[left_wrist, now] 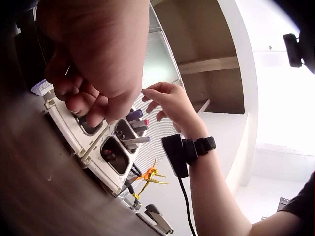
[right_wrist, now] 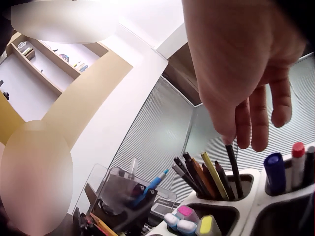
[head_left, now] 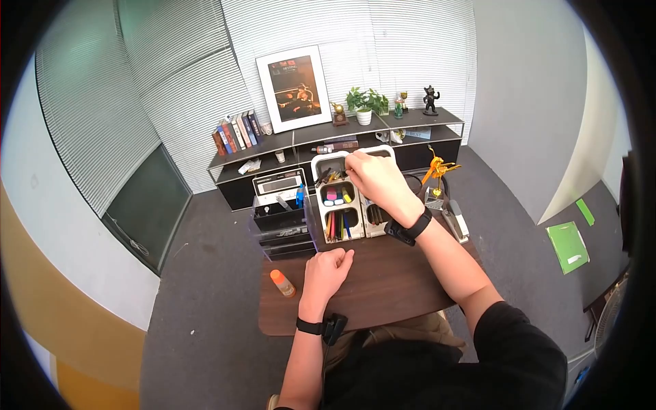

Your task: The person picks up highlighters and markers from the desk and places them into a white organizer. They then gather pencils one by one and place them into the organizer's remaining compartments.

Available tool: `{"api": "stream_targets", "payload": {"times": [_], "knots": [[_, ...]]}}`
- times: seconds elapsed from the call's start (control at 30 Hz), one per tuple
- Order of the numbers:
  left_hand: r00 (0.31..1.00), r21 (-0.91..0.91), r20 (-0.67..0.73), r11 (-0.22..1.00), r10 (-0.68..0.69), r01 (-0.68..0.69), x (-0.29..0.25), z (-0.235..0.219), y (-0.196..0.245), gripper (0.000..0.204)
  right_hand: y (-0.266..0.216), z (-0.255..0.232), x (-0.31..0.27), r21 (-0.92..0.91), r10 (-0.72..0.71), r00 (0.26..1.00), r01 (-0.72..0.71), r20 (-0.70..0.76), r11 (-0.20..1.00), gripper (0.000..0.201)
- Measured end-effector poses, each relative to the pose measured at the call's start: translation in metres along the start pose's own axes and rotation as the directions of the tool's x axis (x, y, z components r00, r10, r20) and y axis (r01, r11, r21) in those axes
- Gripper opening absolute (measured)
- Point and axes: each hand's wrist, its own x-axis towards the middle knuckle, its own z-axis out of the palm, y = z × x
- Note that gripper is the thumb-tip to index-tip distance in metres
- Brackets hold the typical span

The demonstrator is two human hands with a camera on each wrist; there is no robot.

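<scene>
My right hand (head_left: 380, 179) is over the far part of a white desk organizer (right_wrist: 252, 196). In the right wrist view its thumb and forefinger pinch the top of a dark pencil (right_wrist: 234, 169), whose lower end stands inside a compartment. Several other pencils (right_wrist: 211, 172) lean beside it. Highlighters (right_wrist: 206, 225) fill the nearer compartment, and markers (right_wrist: 275, 172) stand in the adjoining one. Close to the organizer's near side, my left hand (head_left: 328, 273) is low over the brown desk, fingers loosely curled and holding nothing. A bottle with an orange cap (head_left: 282, 283) stands left of it.
A clear and black file holder (head_left: 281, 229) stands left of the organizer. To the right are an orange and yellow figurine (head_left: 439, 168) and a stapler (head_left: 456, 219). A low shelf (head_left: 273, 143) with books, a framed poster (head_left: 295, 89) and a plant is behind the desk.
</scene>
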Motion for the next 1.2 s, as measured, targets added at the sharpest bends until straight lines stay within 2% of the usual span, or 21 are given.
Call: {"api": "stream_targets", "payload": {"times": [0.07, 0.3, 0.37, 0.47, 0.7, 0.77, 0.8, 0.87, 1.0, 1.07, 1.2], "knots": [[1.000, 0.016, -0.005, 1.000, 0.011, -0.011, 0.000, -0.002, 0.003, 0.046, -0.001, 0.003, 0.000, 0.005, 0.018, 0.998, -0.018, 0.068, 1.000, 0.014], [0.999, 0.043, -0.014, 0.999, 0.034, -0.033, 0.000, -0.007, 0.009, 0.046, 0.000, 0.004, -0.003, 0.000, 0.039, 0.995, -0.039, 0.088, 0.999, 0.017], [0.999, 0.045, -0.021, 0.998, 0.035, -0.034, 0.000, -0.008, 0.009, 0.047, 0.002, 0.002, -0.005, -0.032, 0.110, 0.981, -0.106, 0.160, 0.994, 0.024], [0.999, 0.076, -0.004, 0.996, 0.036, -0.036, -0.001, -0.009, 0.008, 0.047, 0.005, 0.001, -0.008, -0.018, 0.083, 0.975, -0.081, 0.208, 0.997, 0.034], [0.998, 0.111, 0.005, 0.992, 0.063, -0.063, -0.001, -0.018, 0.010, 0.048, -0.004, 0.004, -0.005, 0.048, -0.003, 0.991, -0.004, 0.137, 0.999, 0.030], [0.999, 0.111, 0.009, 0.992, 0.052, -0.052, 0.000, -0.019, 0.009, 0.048, -0.002, 0.009, -0.005, -0.010, 0.009, 0.987, -0.007, 0.161, 1.000, 0.016], [0.999, 0.111, 0.009, 0.992, 0.052, -0.053, 0.000, -0.019, 0.008, 0.048, 0.001, 0.012, -0.005, -0.010, 0.008, 0.987, -0.007, 0.160, 1.000, 0.016], [0.999, 0.116, 0.028, 0.992, 0.042, -0.045, 0.000, -0.017, 0.006, 0.047, 0.004, 0.015, -0.004, -0.011, -0.014, 0.997, 0.015, 0.076, 1.000, 0.014], [0.998, 0.111, 0.036, 0.993, 0.046, -0.050, -0.001, -0.016, 0.008, 0.047, 0.000, 0.016, -0.002, -0.023, 0.015, 1.000, -0.015, 0.014, 1.000, 0.012], [0.998, 0.089, 0.047, 0.995, 0.036, -0.040, -0.001, -0.015, 0.007, 0.047, -0.004, 0.016, -0.001, 0.023, 0.018, 0.998, -0.017, -0.059, 1.000, 0.012], [0.998, 0.087, 0.060, 0.996, 0.029, -0.034, -0.002, -0.012, 0.006, 0.047, 0.001, 0.029, -0.004, 0.114, 0.041, 0.999, -0.043, 0.019, 0.993, 0.014]]}}
